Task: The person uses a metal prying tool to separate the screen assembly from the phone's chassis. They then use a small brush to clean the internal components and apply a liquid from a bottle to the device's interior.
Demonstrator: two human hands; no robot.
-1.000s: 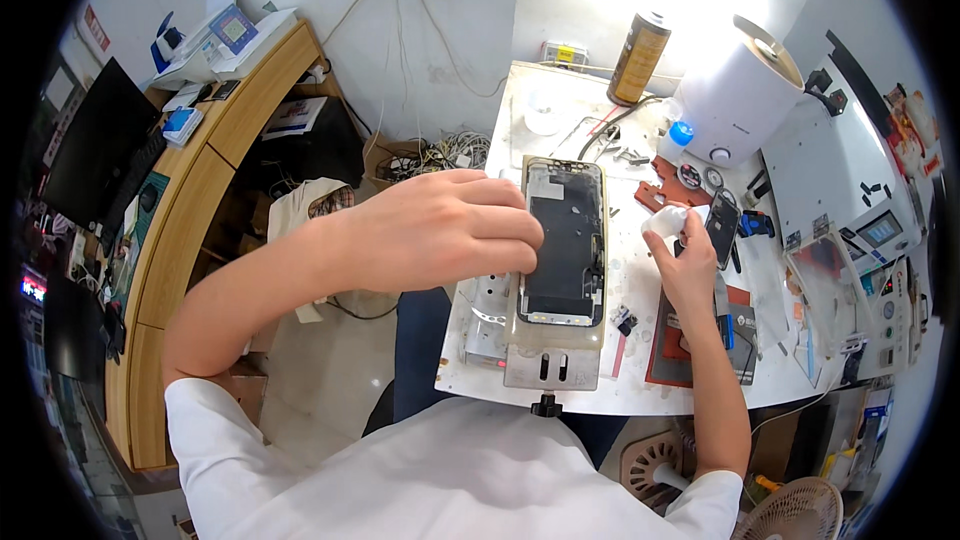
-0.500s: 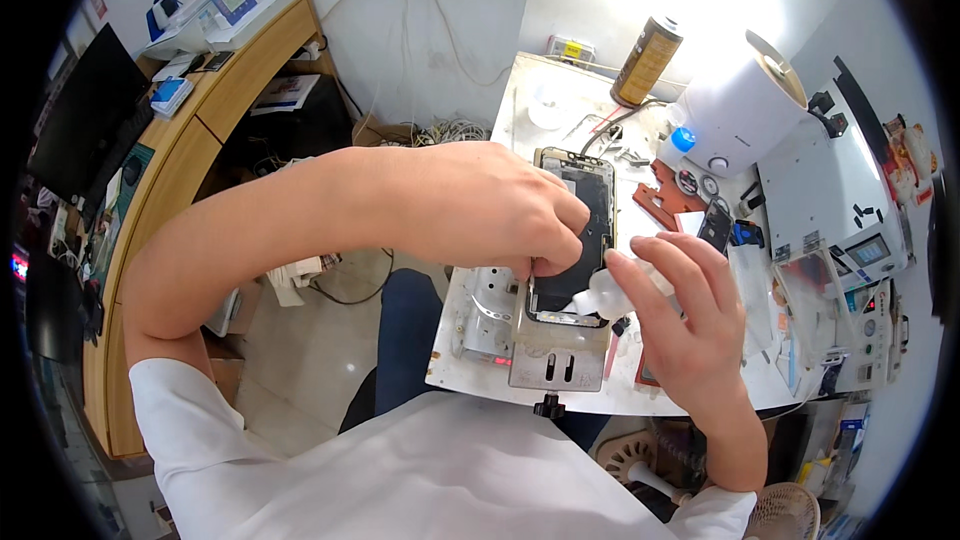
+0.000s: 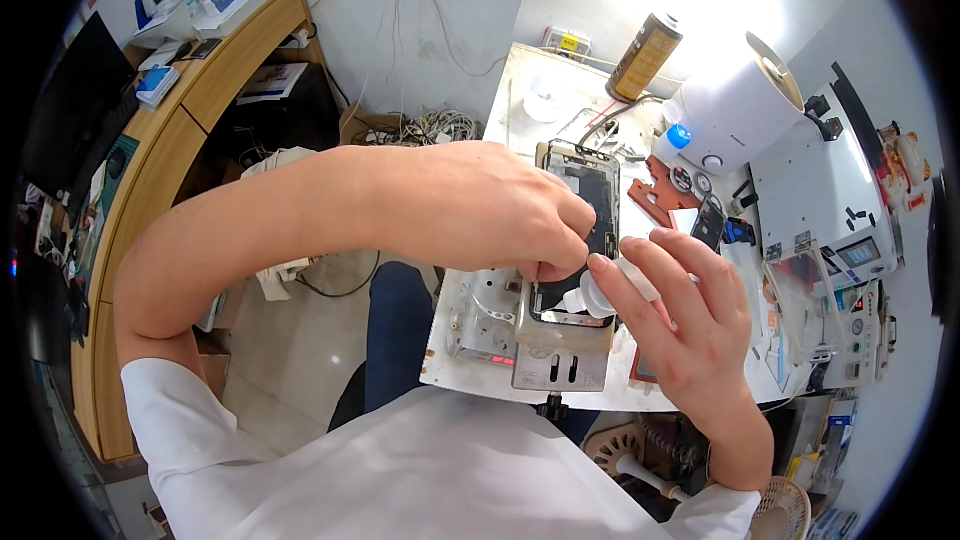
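An opened phone housing [image 3: 601, 180] with a dark inside lies on a metal clamp fixture [image 3: 560, 368] at the table's near edge. My left hand [image 3: 525, 215] reaches across it from the left, fingers curled and pinched at its left edge. Whatever that pinch holds is hidden beneath the knuckles. In my right hand [image 3: 695, 325] is a white squeeze bottle [image 3: 606, 292], tilted with its nozzle pointing left over the near end of the housing. I cannot tell whether the nozzle touches it.
Behind the phone stand a brown spray can [image 3: 645, 58], a blue-capped bottle [image 3: 671, 143] and a white humidifier-like machine [image 3: 735, 105]. A reddish-brown holder [image 3: 658, 192] lies to the right, near a white box with a small screen [image 3: 860, 252]. At far left is a wooden desk [image 3: 170, 155].
The squeeze bottle has shifted slightly left over the phone's near end, with my right hand following. My left hand keeps its place at the phone's edge. The whole view has shifted a little.
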